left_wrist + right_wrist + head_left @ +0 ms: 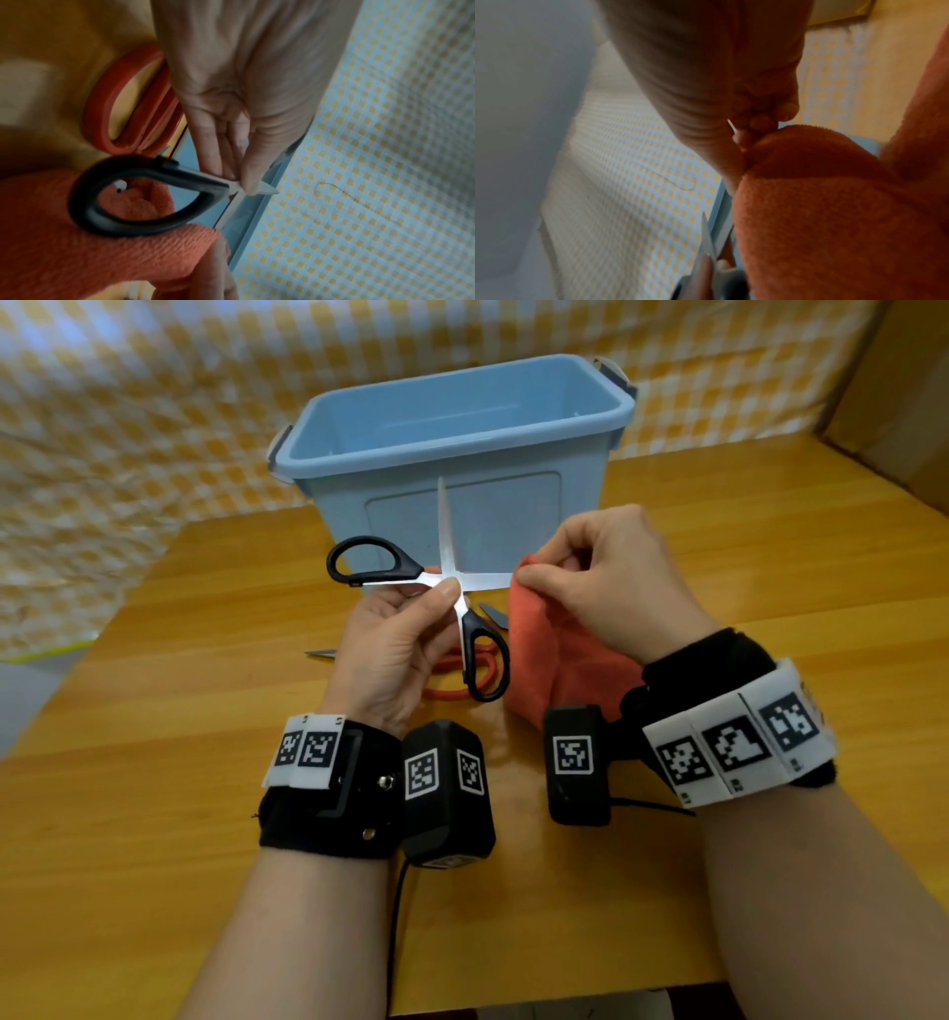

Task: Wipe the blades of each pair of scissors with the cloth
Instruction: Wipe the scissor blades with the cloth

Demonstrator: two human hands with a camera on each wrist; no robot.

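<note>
At the centre of the head view, black scissors (452, 588) are held above the table (154, 762) by the left hand (390, 649), whose thumb and fingers are pinched on the metal at the pivot where the two blades cross. The scissors are spread wide open: one blade is pointed up in front of the blue bin (452, 454), the other is pointed toward the right of the frame, and its tip is hidden inside the orange cloth (560, 654). One black handle loop is seen at the left of the pivot, the other below it. The cloth is gripped by the right hand (616, 588), with thumb and curled fingers closed on a fold of it around that blade; the rest of the cloth is hung down toward the table at centre right. In the left wrist view the pinch at the pivot (246, 182) is shown close up, with a black loop in front of the cloth. Red scissors (457, 675) are lain on the table under the hands, their handles partly covered by the black loop and the left hand, and a dark blade tip is shown just beside the cloth. Another blade tip (321, 653) is seen on the table left of the left hand; which scissors it belongs to cannot be told. A yellow checked sheet (154, 403) is hung behind the bin across the upper frame.
</note>
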